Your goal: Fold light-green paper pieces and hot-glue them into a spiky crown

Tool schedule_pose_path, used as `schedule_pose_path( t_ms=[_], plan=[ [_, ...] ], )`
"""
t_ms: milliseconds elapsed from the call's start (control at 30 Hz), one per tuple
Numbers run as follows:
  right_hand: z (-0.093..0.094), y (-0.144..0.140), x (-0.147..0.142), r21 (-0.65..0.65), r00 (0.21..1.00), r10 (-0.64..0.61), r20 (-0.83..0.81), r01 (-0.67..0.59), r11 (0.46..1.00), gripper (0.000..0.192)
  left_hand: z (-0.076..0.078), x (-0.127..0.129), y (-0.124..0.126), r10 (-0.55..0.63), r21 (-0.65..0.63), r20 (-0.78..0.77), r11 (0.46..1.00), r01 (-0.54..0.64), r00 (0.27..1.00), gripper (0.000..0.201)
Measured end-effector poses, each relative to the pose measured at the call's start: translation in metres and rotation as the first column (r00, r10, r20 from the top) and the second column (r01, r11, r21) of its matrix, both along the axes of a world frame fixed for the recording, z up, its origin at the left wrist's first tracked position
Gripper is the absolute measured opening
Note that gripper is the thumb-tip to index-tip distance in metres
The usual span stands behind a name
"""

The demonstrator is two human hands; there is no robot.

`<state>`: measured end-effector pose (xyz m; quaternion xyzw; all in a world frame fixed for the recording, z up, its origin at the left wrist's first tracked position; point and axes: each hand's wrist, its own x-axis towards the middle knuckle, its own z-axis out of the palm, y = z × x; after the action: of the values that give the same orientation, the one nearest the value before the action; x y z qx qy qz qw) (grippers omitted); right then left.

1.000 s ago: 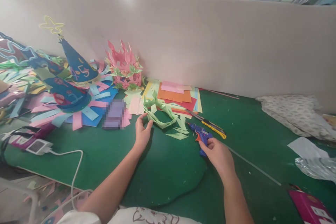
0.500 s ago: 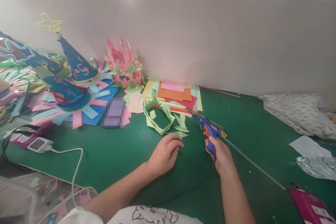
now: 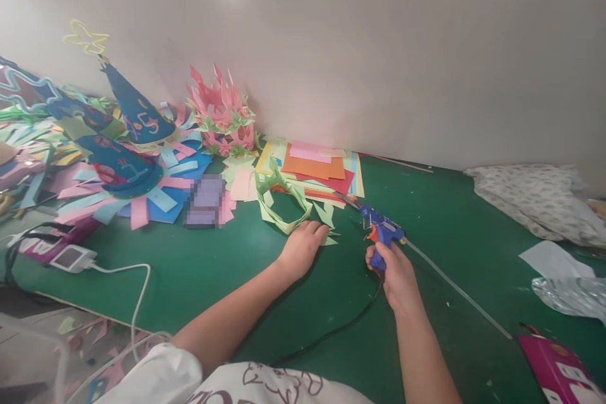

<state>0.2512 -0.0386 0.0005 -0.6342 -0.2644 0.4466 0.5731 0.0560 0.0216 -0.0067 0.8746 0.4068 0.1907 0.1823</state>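
Down on the green surface I see my left hand resting palm-down, its fingers loosely curled together against the near edge of the light green paper crown, touching it rather than pinching it. My right hand is closed around the grip of the blue glue gun, whose nozzle points away from me toward the stack of coloured paper sheets; a clear glue stick trails from its back across the felt, and a black cord runs from it toward me. The crown lies just in front of that stack. Left of it are a pink paper crown against the wall, blue cone hats and a litter of paper strips. A white charger with its cable sits at the near left edge. A beige partition wall backs the surface; patterned cloth lies at the right.
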Motion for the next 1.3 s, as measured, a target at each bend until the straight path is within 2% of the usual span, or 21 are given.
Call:
schedule_pose_path(
  t_ms=[233, 367, 433, 567, 667, 733, 800, 933, 1067, 1133, 1200, 1300],
  plan=[
    [0.005, -0.002, -0.009, 0.051, 0.993, 0.108, -0.039, -0.106, 0.993, 0.023, -0.006, -0.003, -0.005, -0.012, -0.001, 0.073, 1.000, 0.012, 0.997, 0.045],
    [0.009, -0.003, -0.013, 0.106, 0.979, 0.187, -0.082, -0.178, 0.978, 0.023, -0.002, -0.007, -0.012, -0.006, -0.011, 0.235, 1.000, 0.009, 0.972, 0.055],
    [0.010, -0.004, -0.014, 0.123, 0.966, 0.237, -0.107, -0.224, 0.967, 0.023, 0.000, -0.010, -0.017, 0.011, -0.047, 0.336, 0.999, 0.005, 0.942, 0.050],
    [0.011, -0.004, -0.016, 0.104, 0.950, 0.293, -0.110, -0.282, 0.954, 0.031, 0.003, -0.015, -0.023, 0.088, -0.218, 0.505, 0.976, 0.027, 0.859, 0.031],
    [0.011, -0.005, -0.018, 0.092, 0.947, 0.308, -0.088, -0.300, 0.949, 0.035, 0.002, -0.017, -0.020, 0.221, -0.399, 0.605, 0.915, 0.052, 0.765, 0.018],
    [0.010, -0.006, -0.018, 0.085, 0.948, 0.312, -0.063, -0.306, 0.948, 0.036, 0.004, -0.016, -0.016, 0.342, -0.551, 0.652, 0.827, 0.113, 0.677, 0.014],
    [0.009, -0.007, -0.018, 0.086, 0.947, 0.319, -0.034, -0.316, 0.945, 0.037, 0.009, -0.016, -0.013, 0.439, -0.647, 0.677, 0.738, 0.192, 0.591, 0.019],
    [0.004, -0.007, -0.015, 0.135, 0.935, 0.353, -0.016, -0.348, 0.928, 0.036, 0.032, -0.016, -0.012, 0.517, -0.682, 0.703, 0.685, 0.255, 0.490, 0.028],
    [0.003, -0.007, -0.014, 0.218, 0.926, 0.377, -0.019, -0.364, 0.905, 0.031, 0.054, -0.016, -0.013, 0.598, -0.737, 0.671, 0.605, 0.301, 0.439, 0.029],
    [0.004, -0.008, -0.014, 0.258, 0.923, 0.385, 0.000, -0.372, 0.892, 0.030, 0.059, -0.015, -0.010, 0.614, -0.743, 0.664, 0.606, 0.285, 0.426, 0.029],
    [0.004, -0.008, -0.014, 0.290, 0.920, 0.390, 0.028, -0.381, 0.878, 0.029, 0.060, -0.013, -0.006, 0.602, -0.733, 0.669, 0.633, 0.250, 0.436, 0.029],
    [0.004, -0.009, -0.014, 0.310, 0.920, 0.381, 0.090, -0.389, 0.867, 0.028, 0.059, -0.012, 0.003, 0.513, -0.656, 0.700, 0.736, 0.165, 0.497, 0.028]
  ],
)
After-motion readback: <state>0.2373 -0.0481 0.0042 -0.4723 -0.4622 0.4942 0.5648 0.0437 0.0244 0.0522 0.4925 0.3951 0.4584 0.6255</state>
